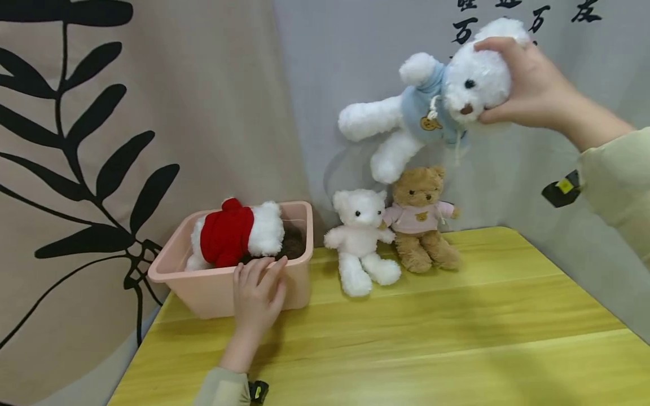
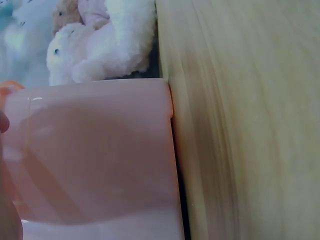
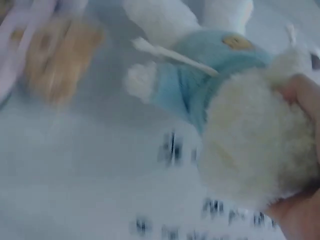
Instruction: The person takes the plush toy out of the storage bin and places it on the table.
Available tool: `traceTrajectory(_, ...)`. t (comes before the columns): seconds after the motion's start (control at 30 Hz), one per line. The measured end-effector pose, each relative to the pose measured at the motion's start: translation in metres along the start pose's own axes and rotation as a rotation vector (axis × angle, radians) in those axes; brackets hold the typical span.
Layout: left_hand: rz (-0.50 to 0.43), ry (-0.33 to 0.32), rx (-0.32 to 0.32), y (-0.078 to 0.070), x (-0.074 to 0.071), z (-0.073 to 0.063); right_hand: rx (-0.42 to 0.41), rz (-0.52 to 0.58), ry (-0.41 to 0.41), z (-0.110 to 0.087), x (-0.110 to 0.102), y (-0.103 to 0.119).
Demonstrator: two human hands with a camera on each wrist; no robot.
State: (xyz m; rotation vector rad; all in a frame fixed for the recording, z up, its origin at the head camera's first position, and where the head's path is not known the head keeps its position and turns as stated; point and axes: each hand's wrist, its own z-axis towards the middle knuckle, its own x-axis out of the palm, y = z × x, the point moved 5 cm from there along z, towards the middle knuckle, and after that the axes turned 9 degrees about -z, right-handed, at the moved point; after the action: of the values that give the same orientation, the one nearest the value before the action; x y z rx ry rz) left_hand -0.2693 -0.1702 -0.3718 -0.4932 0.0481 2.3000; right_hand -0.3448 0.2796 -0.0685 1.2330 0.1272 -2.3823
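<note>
A white teddy bear in a light blue hoodie (image 1: 424, 110) is held up by its head in my right hand (image 1: 538, 84), tilted sideways with its legs toward the left. The right wrist view shows the same teddy bear (image 3: 250, 135) close up, fingers and thumb around its head. My left hand (image 1: 259, 293) rests on the front rim of a pink plastic bin (image 1: 213, 293). Inside that bin lies a white plush toy in a red top (image 1: 228, 237), on its side, beside something dark brown and furry (image 1: 293, 242), partly hidden.
A plain white teddy bear (image 1: 360, 237) sits on the wooden table (image 1: 406, 338). Touching it on the right is a brown teddy bear in a pink top (image 1: 421, 220). Behind the table hangs a grey curtain (image 1: 345, 67) with dark leaf and character prints.
</note>
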Motion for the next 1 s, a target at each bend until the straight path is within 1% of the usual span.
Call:
traceTrajectory(0.07, 0.005, -0.002, -0.002, 0.000, -0.005, -0.001, -0.010, -0.134, 0.069, -0.006, -0.012, -0.017)
traceTrajectory(0.13, 0.012, -0.007, -0.006, 0.001, -0.010, -0.001, -0.020, -0.228, 0.137, -0.011, -0.018, -0.032)
traceTrajectory(0.2, 0.018, -0.008, -0.008, 0.002, -0.013, -0.001, -0.040, -0.307, 0.201, -0.016, -0.019, -0.047)
traceTrajectory(0.27, 0.019, -0.008, -0.010, 0.004, -0.016, 0.000, -0.063, -0.349, 0.276, -0.022, -0.016, -0.062)
traceTrajectory(0.33, 0.019, -0.004, -0.010, 0.005, -0.017, 0.000, -0.087, -0.385, 0.357, -0.029, -0.007, -0.075)
traceTrajectory(0.4, 0.018, -0.004, -0.007, 0.006, -0.018, -0.001, -0.100, -0.389, 0.447, -0.037, 0.007, -0.084)
traceTrajectory(0.47, 0.020, -0.004, -0.007, 0.007, -0.018, -0.001, -0.114, -0.364, 0.522, -0.047, 0.027, -0.090)
traceTrajectory(0.53, 0.023, -0.006, -0.006, 0.008, -0.019, -0.002, -0.124, -0.326, 0.569, -0.058, 0.051, -0.094)
traceTrajectory(0.6, 0.026, -0.005, -0.007, 0.008, -0.019, -0.001, -0.140, -0.284, 0.590, -0.068, 0.075, -0.098)
traceTrajectory(0.7, 0.029, -0.005, -0.007, 0.008, -0.020, -0.001, -0.156, -0.240, 0.581, -0.084, 0.107, -0.106)
traceTrajectory(0.87, 0.033, -0.002, -0.003, 0.006, -0.019, -0.002, -0.122, -0.192, 0.566, -0.105, 0.147, -0.124)
traceTrajectory(1.0, 0.039, -0.009, -0.003, 0.006, -0.018, -0.002, -0.073, -0.161, 0.538, -0.116, 0.172, -0.139)
